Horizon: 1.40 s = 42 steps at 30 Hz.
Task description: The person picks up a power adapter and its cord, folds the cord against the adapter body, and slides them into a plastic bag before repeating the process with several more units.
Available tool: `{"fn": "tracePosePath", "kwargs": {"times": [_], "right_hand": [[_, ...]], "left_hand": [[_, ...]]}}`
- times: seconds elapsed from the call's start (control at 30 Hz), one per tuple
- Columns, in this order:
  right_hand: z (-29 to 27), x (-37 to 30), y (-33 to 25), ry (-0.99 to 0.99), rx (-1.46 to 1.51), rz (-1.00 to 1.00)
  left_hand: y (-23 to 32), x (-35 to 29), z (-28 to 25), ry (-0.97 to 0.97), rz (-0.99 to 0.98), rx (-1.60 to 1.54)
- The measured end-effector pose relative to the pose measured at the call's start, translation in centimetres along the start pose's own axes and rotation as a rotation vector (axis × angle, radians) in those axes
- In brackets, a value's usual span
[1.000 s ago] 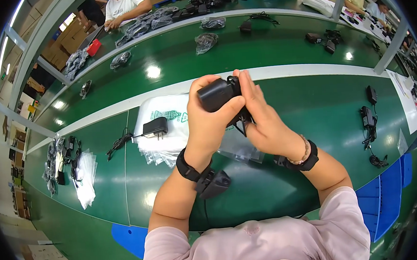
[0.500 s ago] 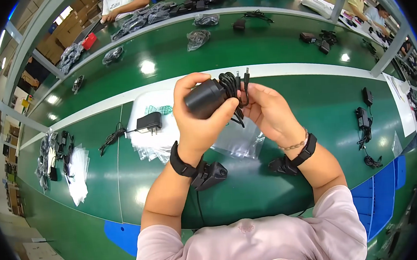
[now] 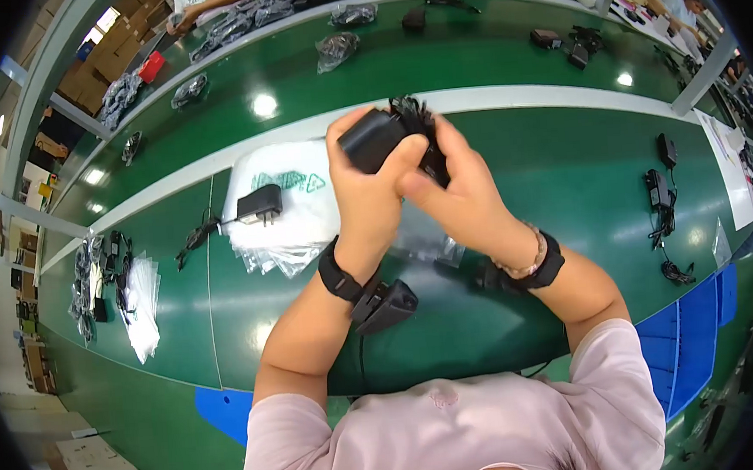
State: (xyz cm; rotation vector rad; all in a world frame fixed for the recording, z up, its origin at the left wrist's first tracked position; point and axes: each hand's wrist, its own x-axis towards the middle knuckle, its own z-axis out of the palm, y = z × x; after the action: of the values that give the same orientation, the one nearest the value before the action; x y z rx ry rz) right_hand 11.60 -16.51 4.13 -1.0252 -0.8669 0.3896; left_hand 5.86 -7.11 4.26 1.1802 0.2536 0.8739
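A black power adapter (image 3: 372, 141) is held up over the far part of the bench. Wrapped around its body are the fingers and thumb of my left hand (image 3: 364, 183). My right hand (image 3: 456, 181) closes on the coiled black cord (image 3: 412, 115) at the adapter's right side, with the thumbs almost meeting. The cord's plug end is hidden in the right hand. Below the hands, a clear plastic bag (image 3: 425, 245) lies on the green bench, partly covered by my forearms. Another black adapter (image 3: 259, 204) with prongs rests on a stack of clear bags (image 3: 277, 168) to the left.
More corded adapters (image 3: 657, 189) lie at the right. A pile of cords (image 3: 87, 281) and white bags (image 3: 144, 312) sit at the far left. Behind a pale ledge (image 3: 541, 94), bagged items (image 3: 337, 50) stand on a second green surface. People work farther back.
My right hand has moved in from the plug ends and closed around the coiled cord. Both hands and the adapter sit slightly higher in view.
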Motion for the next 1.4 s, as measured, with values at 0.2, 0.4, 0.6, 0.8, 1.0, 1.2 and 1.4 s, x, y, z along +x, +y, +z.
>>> {"fn": "tracePosePath", "kwargs": {"times": [0.2,0.4,0.6,0.8,1.0,1.2,1.4], "right_hand": [[-3.6,2.7,-1.5,-0.057,-0.311,-0.061],[-8.8,3.4,-5.4,0.213,-0.286,-0.066],[-7.9,3.0,-7.6,0.217,-0.186,-0.150],[-8.2,2.9,-7.5,0.130,-0.145,-0.210],[-8.6,2.5,-5.9,0.207,-0.331,-0.202],[-8.1,-2.2,-2.7,0.141,0.353,0.494],[-7.0,-4.6,1.0,0.299,0.452,0.569]], "left_hand": [[0.1,1.2,2.0,-0.243,-0.151,-0.380],[-3.3,-1.2,0.3,-0.498,0.150,1.079],[-7.4,-3.0,0.1,-0.639,-0.012,1.394],[-7.0,0.3,-2.3,-0.673,-0.247,1.153],[-6.2,0.5,-2.3,-0.531,-0.358,1.194],[-6.8,-0.8,-2.4,-0.459,-0.229,1.142],[-6.5,-2.5,-1.2,-0.520,-0.133,1.075]]}}
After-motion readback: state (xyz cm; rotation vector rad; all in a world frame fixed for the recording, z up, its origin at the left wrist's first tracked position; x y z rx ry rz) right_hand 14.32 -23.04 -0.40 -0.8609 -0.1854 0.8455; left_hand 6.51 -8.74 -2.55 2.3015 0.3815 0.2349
